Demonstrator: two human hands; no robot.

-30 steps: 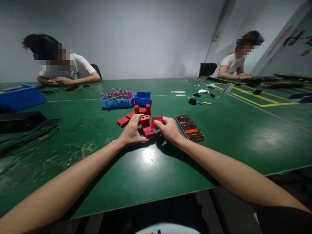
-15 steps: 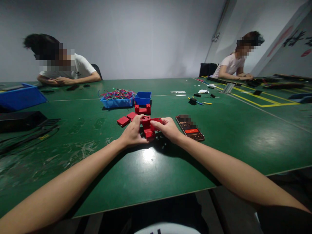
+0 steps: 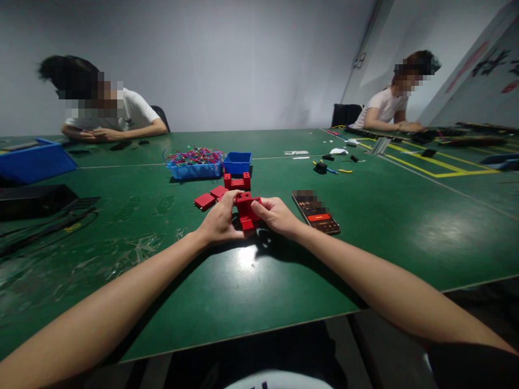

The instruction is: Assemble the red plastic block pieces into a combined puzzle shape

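Red plastic, by its look, fills both hands above the near half of the green tabletop (image 3: pixel 389 237), roughly midway between its left and right edges. The left hand (image 3: pixel 219 220) pinches a notched block (image 3: pixel 247 223) end to end, thumb at the end toward the near edge, fingers at the end toward the far edge; that hold probably serves to steady it and leave the notch open to the other side. The right hand (image 3: pixel 278 217) presses a flat plate (image 3: pixel 248 209) between its thumb and fingers that are mostly hidden, with the plate at the notch. How deep it sits, and whether the block touches the tabletop, I cannot tell.

Another notched block (image 3: pixel 237 182) stands just beyond, toward the far edge, and two flat red pieces (image 3: pixel 205 201) lie beside the left fingers, likely kept there for easy reach. Farther off, a blue basket (image 3: pixel 194 173) gathers loose wires (image 3: pixel 198 156), its walls seemingly there to contain the tangle, with a smaller blue tray (image 3: pixel 237 163) just beside it. A phone (image 3: pixel 318 216) lies face up near the right hand, its screen apparently angled for a glance.
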